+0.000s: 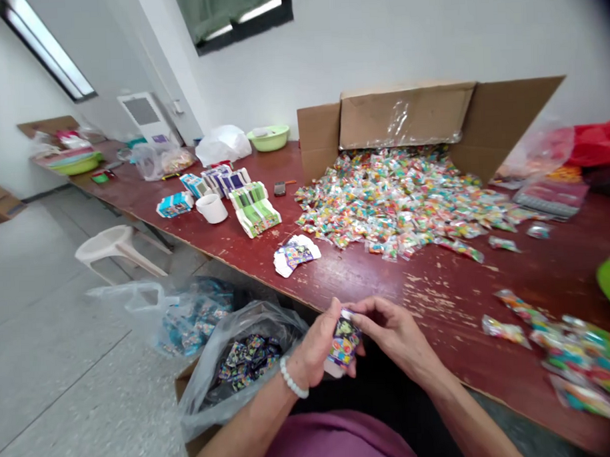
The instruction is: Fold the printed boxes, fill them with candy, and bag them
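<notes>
A small purple printed candy box (344, 340) is held over the table's front edge, close to my body. My left hand (320, 344) wraps round it from the left, with a pale bead bracelet at the wrist. At the box's upper end, the thumb and fingers of my right hand (396, 332) pinch the white flap. The box's lower end shows a white flap too. Just beyond my hands, a fanned stack of flat purple boxes (296, 253) lies on the red table (371, 273). A large heap of wrapped candies (394, 199) spreads behind it.
An open cardboard carton (406, 115) lies behind the heap. Loose candy packets (574, 352) sit at the right. Green box stacks (255, 209) and a white roll (212, 208) stand to the left. Below, a lined carton holds filled purple boxes (247, 360), beside a white stool (118, 248).
</notes>
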Demonstrator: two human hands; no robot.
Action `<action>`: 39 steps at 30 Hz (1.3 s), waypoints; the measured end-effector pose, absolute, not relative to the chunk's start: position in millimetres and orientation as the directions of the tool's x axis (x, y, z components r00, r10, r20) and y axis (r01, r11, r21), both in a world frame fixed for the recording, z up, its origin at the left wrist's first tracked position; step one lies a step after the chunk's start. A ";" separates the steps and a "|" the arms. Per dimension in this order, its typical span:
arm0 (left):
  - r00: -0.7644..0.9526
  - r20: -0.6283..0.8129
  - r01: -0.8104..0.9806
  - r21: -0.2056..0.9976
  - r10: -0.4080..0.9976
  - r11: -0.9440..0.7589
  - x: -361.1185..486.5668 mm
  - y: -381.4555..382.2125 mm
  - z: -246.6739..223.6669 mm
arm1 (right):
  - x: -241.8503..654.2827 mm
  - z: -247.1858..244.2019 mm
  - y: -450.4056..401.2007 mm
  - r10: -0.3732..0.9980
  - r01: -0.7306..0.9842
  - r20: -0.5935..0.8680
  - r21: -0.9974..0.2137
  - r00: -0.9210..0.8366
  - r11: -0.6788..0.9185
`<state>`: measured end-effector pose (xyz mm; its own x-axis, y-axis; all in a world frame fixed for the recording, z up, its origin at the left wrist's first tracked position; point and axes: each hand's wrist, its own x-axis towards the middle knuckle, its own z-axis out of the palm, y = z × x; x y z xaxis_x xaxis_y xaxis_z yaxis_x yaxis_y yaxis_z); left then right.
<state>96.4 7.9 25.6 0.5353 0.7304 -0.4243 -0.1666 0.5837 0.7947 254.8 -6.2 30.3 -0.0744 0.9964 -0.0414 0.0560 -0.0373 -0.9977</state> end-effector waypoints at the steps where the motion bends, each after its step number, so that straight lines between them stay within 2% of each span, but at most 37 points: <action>1: 0.535 -0.414 -0.149 0.812 0.737 0.565 96.3 9.0 26.9 | 254.6 32.3 -5.2 0.995 0.045 -0.048 -0.998 -0.083 -0.044; 6: 0.523 -0.402 -0.078 0.856 0.752 0.512 95.4 12.8 28.0 | 252.5 39.9 -0.7 0.989 -0.125 -0.113 -0.984 -0.097 -0.125; 9: 0.498 -0.405 -0.064 0.865 0.767 0.498 95.0 13.4 27.0 | 251.2 40.5 -1.6 0.995 -0.135 -0.044 -0.989 -0.089 -0.056; 14: 0.480 -0.474 -0.140 0.789 0.738 0.598 98.7 13.1 24.0 | 247.0 34.0 -12.0 0.982 0.051 0.132 -0.989 -0.138 0.140; 17: 0.455 -0.436 -0.225 0.787 0.776 0.574 103.7 15.9 21.3 | 248.5 29.7 -9.2 0.965 0.218 0.241 -0.941 -0.100 0.257; 19: 0.447 -0.402 -0.294 0.778 0.799 0.555 106.4 21.8 21.0 | 256.7 28.5 5.6 0.956 0.335 0.260 -0.896 -0.138 0.292; 21: 0.431 -0.414 -0.367 0.731 0.802 0.575 107.4 30.9 22.6 | 270.8 28.0 32.5 0.963 0.511 0.225 -0.816 -0.150 0.270; 23: 0.392 -0.438 -0.414 0.701 0.809 0.580 106.1 41.4 25.1 | 287.8 26.4 67.9 0.982 0.739 0.187 -0.666 0.033 0.102; 27: 0.293 -0.385 -0.398 0.783 0.875 0.478 96.0 57.4 27.4 | 314.0 17.5 135.2 0.977 0.825 0.159 -0.564 0.140 -0.027; 30: 0.326 -0.365 -0.354 0.808 0.872 0.471 83.0 63.9 26.8 | 320.8 9.0 162.6 0.979 0.849 0.104 -0.520 0.174 -0.095; 35: 0.340 -0.406 -0.222 0.842 0.848 0.492 59.5 73.6 27.2 | 325.4 4.8 171.4 0.975 0.825 0.036 -0.540 0.219 -0.165; 39: 0.352 -0.426 -0.082 0.873 0.833 0.481 49.0 79.5 25.7 | 331.5 9.7 162.6 0.958 0.709 0.024 -0.678 0.287 -0.195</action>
